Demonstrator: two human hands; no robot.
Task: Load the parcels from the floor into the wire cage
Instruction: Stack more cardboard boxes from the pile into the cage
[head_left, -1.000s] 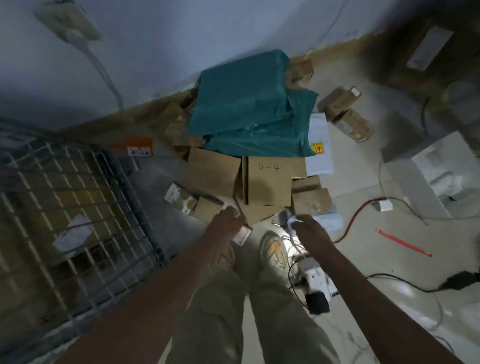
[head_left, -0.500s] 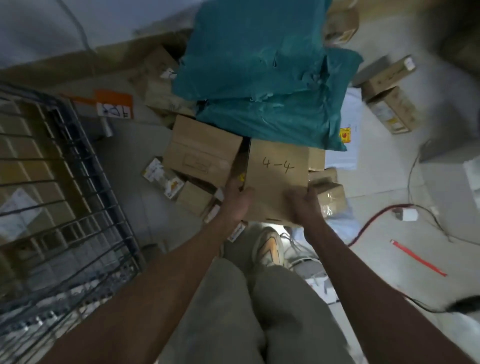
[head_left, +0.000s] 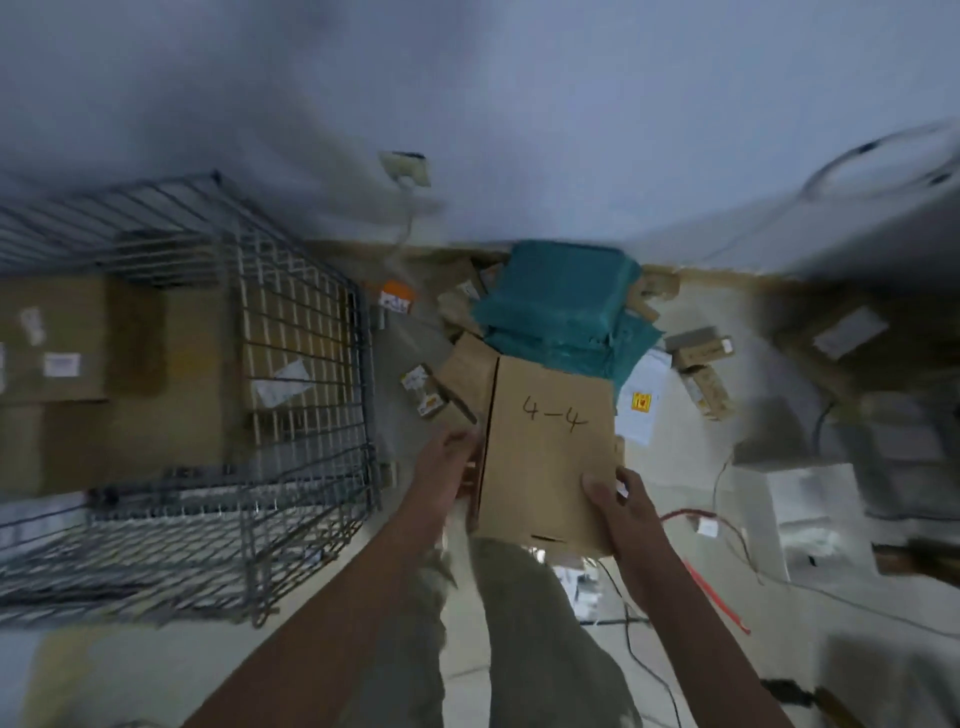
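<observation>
Head view, nearest first: the person's legs in pale trousers, then two bare forearms reaching forward. The right hand (head_left: 621, 506) has its grip clamped on the near right corner of a cardboard box marked "4-4" (head_left: 545, 457), thumb lying on the top face. The left hand (head_left: 447, 467) holds the box's left side, fingers curled against the edge, though blur hides how far they wrap. The box looks lifted off the floor (head_left: 810, 623) and carried between the hands, just right of the wire cage (head_left: 291, 415).

The cage stands to the left with its mesh wall facing the box. Brown cartons with white labels (head_left: 104, 374) already sit inside, so part of the loading seems done.

Beyond the box, the pile on the floor is far from cleared: a stack of teal-wrapped parcels (head_left: 566, 306) near the wall, a white mailer with a yellow sticker (head_left: 641, 405) beside it, several small cardboard boxes (head_left: 701, 364) to the right, and a small printed carton (head_left: 423, 397) between pile and cage. Cables trail over the floor on the right.

My reading: this box is mid-transfer, not yet in the cage, and most parcels remain.
</observation>
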